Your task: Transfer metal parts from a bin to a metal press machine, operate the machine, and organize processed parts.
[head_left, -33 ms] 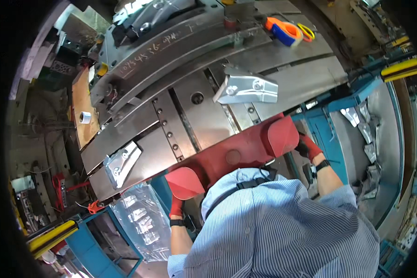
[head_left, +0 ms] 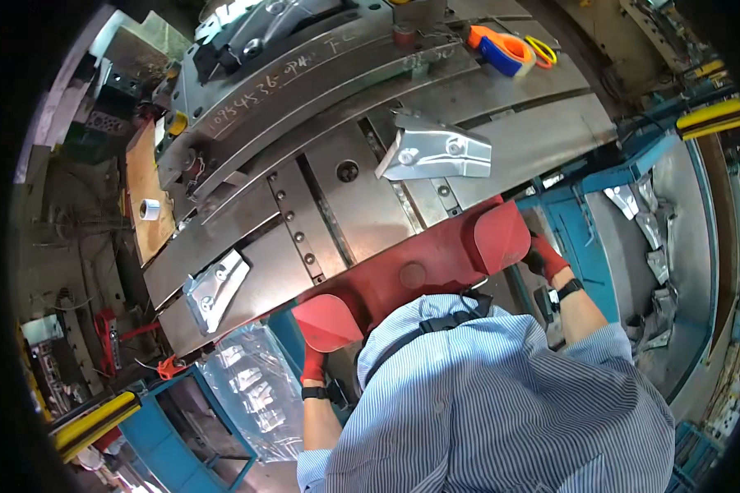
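My left hand, in a red glove, reaches up beneath a rounded red cover on the front of a red panel. My right hand, in a red and dark glove, is at the outer side of a matching red cover. The covers hide the fingers of both hands, so what they touch or press cannot be seen. On the slotted steel press bed lie two formed sheet-metal parts: a silver one at the left front corner and a larger one right of the middle.
A heavy steel die spans the back of the bed. Orange and blue tape rolls rest at the far right. A blue-framed chute holds several metal parts on the right. Bagged parts lie below left, beside yellow bars.
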Motion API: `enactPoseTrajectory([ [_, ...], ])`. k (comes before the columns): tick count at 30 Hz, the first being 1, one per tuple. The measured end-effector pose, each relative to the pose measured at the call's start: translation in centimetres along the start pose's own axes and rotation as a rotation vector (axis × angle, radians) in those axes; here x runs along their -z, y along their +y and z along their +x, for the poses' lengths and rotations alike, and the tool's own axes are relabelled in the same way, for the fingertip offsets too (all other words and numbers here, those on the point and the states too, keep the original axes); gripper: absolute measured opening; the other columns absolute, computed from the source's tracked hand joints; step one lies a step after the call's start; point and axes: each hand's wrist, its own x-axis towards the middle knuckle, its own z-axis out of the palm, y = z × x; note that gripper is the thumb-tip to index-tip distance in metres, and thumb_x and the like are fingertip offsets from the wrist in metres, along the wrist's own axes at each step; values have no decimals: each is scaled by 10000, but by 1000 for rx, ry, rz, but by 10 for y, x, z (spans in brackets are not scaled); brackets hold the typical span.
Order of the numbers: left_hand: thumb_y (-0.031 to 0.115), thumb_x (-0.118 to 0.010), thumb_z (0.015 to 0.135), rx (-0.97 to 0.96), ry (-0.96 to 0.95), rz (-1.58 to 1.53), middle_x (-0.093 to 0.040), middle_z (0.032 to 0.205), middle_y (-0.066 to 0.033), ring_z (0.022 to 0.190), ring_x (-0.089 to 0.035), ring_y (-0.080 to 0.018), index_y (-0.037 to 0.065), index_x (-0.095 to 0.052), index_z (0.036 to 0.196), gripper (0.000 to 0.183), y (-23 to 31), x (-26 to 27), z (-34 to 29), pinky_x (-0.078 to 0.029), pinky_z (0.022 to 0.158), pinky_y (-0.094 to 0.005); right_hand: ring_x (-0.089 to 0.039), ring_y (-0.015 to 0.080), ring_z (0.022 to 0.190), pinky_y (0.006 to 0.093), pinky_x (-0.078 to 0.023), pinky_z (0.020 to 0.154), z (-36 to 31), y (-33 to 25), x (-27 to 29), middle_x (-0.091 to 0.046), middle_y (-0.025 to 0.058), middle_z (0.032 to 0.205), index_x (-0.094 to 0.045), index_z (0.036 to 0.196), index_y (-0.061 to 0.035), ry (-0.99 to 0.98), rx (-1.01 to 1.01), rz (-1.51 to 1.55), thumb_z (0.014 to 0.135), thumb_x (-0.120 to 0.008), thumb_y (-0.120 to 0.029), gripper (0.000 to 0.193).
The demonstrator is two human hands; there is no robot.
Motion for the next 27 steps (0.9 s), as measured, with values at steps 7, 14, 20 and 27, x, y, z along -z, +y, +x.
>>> enactPoseTrajectory([
  [7,164,-561,948,-49,8,139,-563,1263,-88,1115,-536,-173,24,-496,1301,385,-13,7,12,-447,951,-325,-597,165,1076,311,-480,899,4,16,-10,-629,73,1215,-538,1303,-44,150,80,-215,895,-629,-180,440],
  [14,184,-553,958,57,46,-2,-594,1203,-66,1054,-558,-172,33,-536,1255,334,-21,32,14,-459,918,-327,-583,174,1102,322,-471,924,14,25,-8,-617,91,1242,-529,1309,-22,143,123,-246,870,-664,-162,480],
  [20,186,-553,954,47,2,202,-605,1194,-76,1051,-568,-178,23,-543,1250,338,-8,34,4,-462,913,-329,-572,174,1118,328,-465,940,16,14,-14,-610,106,1258,-525,1309,-5,118,114,-201,844,-700,-147,518],
  [27,189,-555,950,-7,-40,437,-618,1183,-88,1048,-578,-185,12,-550,1244,343,5,27,-7,-466,907,-331,-579,157,1078,332,-473,916,18,19,-3,-631,110,1219,-546,1279,3,86,183,-334,813,-732,-157,527],
])
